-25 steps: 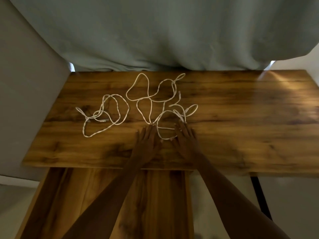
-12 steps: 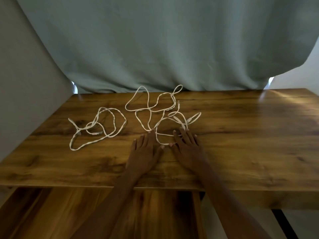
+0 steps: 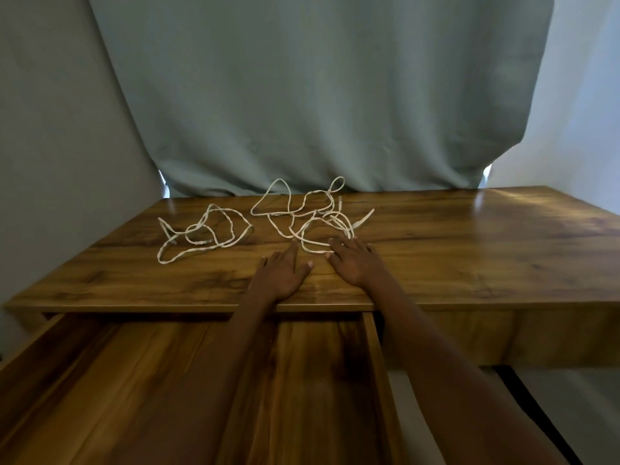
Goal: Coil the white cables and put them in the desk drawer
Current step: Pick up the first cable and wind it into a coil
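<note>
head: left hand [image 3: 281,273] and right hand [image 3: 356,261] lie flat on the desk [image 3: 469,250], fingers straight, gripping nothing. tangled cable [image 3: 313,223] at the fingertips, second cable [image 3: 201,234] further left. find an end first, then loop. drawer [image 3: 161,380] open beneath the wrists.

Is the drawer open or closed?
Open. The drawer is pulled out from under the desk top, and its wooden bottom and side wall show. No cable shows in the part you can see.
</note>
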### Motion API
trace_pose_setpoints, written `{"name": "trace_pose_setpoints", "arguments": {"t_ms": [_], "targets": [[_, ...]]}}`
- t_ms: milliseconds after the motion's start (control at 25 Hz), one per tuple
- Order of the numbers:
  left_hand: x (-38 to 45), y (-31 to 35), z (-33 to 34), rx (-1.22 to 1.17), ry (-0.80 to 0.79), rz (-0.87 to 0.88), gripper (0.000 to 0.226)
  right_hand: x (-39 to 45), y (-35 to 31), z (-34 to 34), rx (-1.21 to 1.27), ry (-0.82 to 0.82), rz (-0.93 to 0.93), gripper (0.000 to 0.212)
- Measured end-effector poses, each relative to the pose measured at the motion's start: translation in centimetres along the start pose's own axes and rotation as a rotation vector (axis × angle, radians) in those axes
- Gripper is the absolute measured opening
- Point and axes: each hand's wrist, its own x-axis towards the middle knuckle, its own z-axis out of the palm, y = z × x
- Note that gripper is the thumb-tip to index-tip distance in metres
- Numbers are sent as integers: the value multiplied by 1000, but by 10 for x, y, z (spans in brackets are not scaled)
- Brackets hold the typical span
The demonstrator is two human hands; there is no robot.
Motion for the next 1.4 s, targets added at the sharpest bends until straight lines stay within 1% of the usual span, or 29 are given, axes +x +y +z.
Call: {"name": "trace_pose_setpoints", "arguments": {"t_ms": [80,160,280,320,400,480,520,600,680,720,800,880,1000,1080,1200,1280,1360,1400], "targets": [[-15,4,-2,-25,11,-9,73,-14,-1,-5,11,70,-47,48],[-27,5,-4,-79,40,-9,72,-26,-3,-7,77,111,-92,42],[-39,3,-9,-234,136,9,67,-44,-9,-11,192,44,-169,47],[-40,2,-8,-250,165,12,65,-48,-11,-12,218,41,-194,49],[-42,1,-5,-146,165,47,61,-54,-12,-15,265,128,-194,47],[-40,3,-2,-24,129,71,60,-51,-6,-17,233,226,-138,46],[-37,5,-3,10,110,72,60,-47,-2,-17,171,223,-100,49],[-33,5,-5,55,79,68,63,-36,6,-15,40,117,-33,52],[-29,1,-7,57,67,46,66,-23,8,-9,-13,29,-18,48],[-28,-1,-8,28,73,30,67,-19,5,-8,-20,33,-33,45],[-26,-6,-11,-86,119,6,64,-10,-6,-4,-43,91,-85,41],[-22,-12,-14,-140,174,-7,58,-3,-23,1,-131,118,-127,40],[-15,-33,-22,55,229,-53,54,6,-53,8,-222,93,-79,42],[-17,-51,-31,142,230,-125,55,14,-68,11,-223,41,2,47],[-27,-85,-47,190,254,-218,55,28,-76,15,-179,-49,142,63],[-35,-108,-55,222,279,-269,61,35,-79,16,-173,-89,237,70],[-42,-128,-61,202,276,-343,69,38,-87,15,-150,-63,246,72],[-43,-137,-63,189,259,-383,71,40,-93,16,-113,-27,188,70]]}}
